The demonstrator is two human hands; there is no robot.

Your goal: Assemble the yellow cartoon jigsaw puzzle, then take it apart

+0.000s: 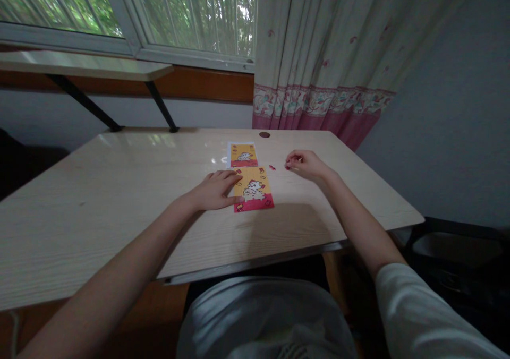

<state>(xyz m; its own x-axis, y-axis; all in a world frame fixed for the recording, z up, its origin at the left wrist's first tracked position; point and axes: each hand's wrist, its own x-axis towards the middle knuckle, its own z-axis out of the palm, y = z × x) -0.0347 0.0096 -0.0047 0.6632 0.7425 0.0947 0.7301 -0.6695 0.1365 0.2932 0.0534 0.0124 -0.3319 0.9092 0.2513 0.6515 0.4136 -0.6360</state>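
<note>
The larger cartoon picture (258, 190), a white animal on yellow and red, lies flat on the pale wood-grain desk (119, 205). Taking that picture as the centre of the clock, the left hand (213, 190) is at nine, palm down, its thumb and fingers spread apart and resting on the picture's left side. At about two, the right hand (306, 165) is held clear of the picture — its fingertips are together, closed on a small dark-red piece (287, 165). Between that hand and the pictures, toward one, lies a small red scrap (272, 167).

The smaller cartoon picture (243, 155), similar in design and with a white border, lies just beyond at eleven. A round cable hole (264, 135) sits near twelve by the far edge. The raised shelf (87, 66) stands at ten, the window (199, 16) at eleven, the floral curtain (319, 40) at one.
</note>
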